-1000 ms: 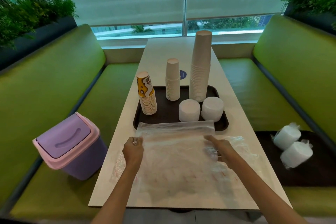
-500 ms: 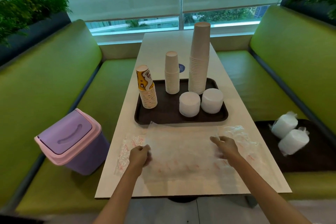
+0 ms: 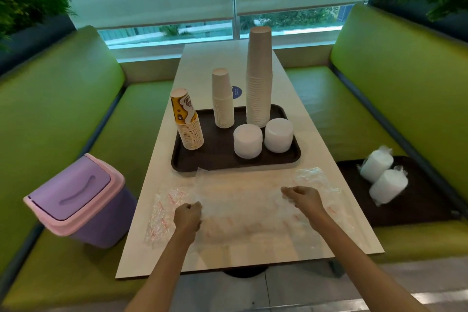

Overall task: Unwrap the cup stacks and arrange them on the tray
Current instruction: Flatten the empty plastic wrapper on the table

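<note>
Clear plastic wrap (image 3: 243, 213) lies lower centre; left hand (image 3: 187, 219) and right hand (image 3: 305, 200) both pinch it, fingers curled.

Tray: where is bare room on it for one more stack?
Bare room lies on the tray between the printed stack and the left lid stack, up to the front rim. The right side is crowded: tall stack, right lid stack.
</note>
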A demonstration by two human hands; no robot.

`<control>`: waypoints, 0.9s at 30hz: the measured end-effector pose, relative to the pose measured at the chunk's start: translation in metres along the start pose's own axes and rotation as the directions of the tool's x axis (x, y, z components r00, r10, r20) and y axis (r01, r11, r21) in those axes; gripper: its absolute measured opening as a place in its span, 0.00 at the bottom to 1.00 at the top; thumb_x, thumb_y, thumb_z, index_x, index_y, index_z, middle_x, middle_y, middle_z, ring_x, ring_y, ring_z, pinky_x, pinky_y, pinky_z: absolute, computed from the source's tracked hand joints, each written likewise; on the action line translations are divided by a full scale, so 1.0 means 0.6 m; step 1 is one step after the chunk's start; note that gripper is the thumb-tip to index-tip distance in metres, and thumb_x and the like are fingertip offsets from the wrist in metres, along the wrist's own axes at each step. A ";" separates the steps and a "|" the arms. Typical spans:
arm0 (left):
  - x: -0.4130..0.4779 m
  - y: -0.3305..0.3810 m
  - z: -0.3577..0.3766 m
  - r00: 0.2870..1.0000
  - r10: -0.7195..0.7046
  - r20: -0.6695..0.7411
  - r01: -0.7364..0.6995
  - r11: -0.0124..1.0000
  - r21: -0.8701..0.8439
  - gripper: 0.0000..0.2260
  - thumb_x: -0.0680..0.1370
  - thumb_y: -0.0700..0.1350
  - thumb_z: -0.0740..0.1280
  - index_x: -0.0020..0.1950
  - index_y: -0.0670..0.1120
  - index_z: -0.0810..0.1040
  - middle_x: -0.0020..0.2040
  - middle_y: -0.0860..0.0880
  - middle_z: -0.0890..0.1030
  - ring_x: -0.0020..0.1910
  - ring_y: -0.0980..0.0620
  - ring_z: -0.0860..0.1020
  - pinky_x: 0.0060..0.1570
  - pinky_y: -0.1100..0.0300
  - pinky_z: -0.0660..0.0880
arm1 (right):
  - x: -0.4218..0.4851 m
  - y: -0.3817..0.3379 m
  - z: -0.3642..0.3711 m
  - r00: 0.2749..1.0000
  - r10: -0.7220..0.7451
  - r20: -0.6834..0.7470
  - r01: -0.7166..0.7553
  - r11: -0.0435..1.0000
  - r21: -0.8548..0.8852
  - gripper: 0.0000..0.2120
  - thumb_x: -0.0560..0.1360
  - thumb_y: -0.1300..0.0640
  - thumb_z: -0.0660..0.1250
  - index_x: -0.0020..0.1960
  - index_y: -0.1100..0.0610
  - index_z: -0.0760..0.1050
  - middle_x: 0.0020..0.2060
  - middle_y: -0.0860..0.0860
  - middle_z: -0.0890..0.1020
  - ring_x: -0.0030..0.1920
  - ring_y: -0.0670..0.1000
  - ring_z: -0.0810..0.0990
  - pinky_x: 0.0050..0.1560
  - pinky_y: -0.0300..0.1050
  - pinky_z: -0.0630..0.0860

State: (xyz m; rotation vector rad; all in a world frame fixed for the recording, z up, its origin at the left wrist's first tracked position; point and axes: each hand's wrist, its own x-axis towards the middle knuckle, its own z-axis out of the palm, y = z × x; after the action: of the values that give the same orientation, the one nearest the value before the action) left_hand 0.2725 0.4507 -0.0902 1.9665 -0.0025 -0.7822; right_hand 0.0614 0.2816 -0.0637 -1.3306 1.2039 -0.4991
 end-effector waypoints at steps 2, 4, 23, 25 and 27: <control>-0.007 -0.007 0.002 1.000 -0.011 -0.008 0.011 1.000 0.000 0.14 0.80 0.38 0.62 0.34 0.41 0.68 0.30 0.44 0.68 0.26 0.50 0.64 0.16 0.68 0.59 | 0.001 -0.003 0.000 0.998 -0.060 0.033 0.057 0.994 0.089 0.07 0.76 0.61 0.68 0.53 0.60 0.79 0.45 0.56 0.83 0.47 0.51 0.80 0.47 0.40 0.74; -0.012 -0.013 0.002 1.000 -0.015 -0.018 0.015 1.000 -0.010 0.14 0.80 0.38 0.62 0.34 0.42 0.67 0.30 0.44 0.68 0.25 0.50 0.64 0.16 0.69 0.59 | 0.004 -0.005 0.001 0.993 -0.112 0.042 0.103 0.981 0.166 0.08 0.77 0.62 0.66 0.55 0.57 0.77 0.51 0.58 0.82 0.53 0.54 0.80 0.54 0.44 0.75; -0.027 -0.015 0.014 0.959 0.250 -0.134 -0.191 0.917 0.349 0.15 0.82 0.49 0.59 0.41 0.40 0.71 0.35 0.46 0.73 0.40 0.45 0.73 0.38 0.56 0.65 | 0.003 0.059 0.034 0.866 -0.490 -0.096 0.461 0.859 -0.222 0.07 0.80 0.59 0.62 0.58 0.54 0.72 0.29 0.52 0.79 0.32 0.49 0.78 0.36 0.41 0.72; -0.028 -0.012 0.015 0.939 0.314 -0.143 -0.240 0.892 0.382 0.12 0.82 0.46 0.59 0.44 0.39 0.71 0.40 0.45 0.74 0.41 0.46 0.72 0.39 0.57 0.64 | 0.007 0.062 0.031 0.843 -0.518 -0.145 0.473 0.841 -0.262 0.07 0.81 0.59 0.60 0.58 0.56 0.73 0.28 0.56 0.78 0.29 0.52 0.76 0.33 0.46 0.71; -0.031 -0.014 0.013 0.918 0.363 -0.162 -0.271 0.870 0.411 0.10 0.82 0.45 0.58 0.46 0.40 0.70 0.41 0.45 0.74 0.41 0.47 0.72 0.39 0.57 0.64 | 0.012 0.067 0.028 0.814 -0.549 -0.188 0.477 0.818 -0.321 0.08 0.81 0.60 0.60 0.58 0.59 0.74 0.25 0.55 0.74 0.26 0.54 0.72 0.29 0.48 0.69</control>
State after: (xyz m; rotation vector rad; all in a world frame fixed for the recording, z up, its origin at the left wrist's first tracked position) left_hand 0.2512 0.4549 -0.0896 2.3383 -0.3581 -0.3408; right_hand 0.0650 0.2931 -0.1060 -1.8836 1.1441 -0.9703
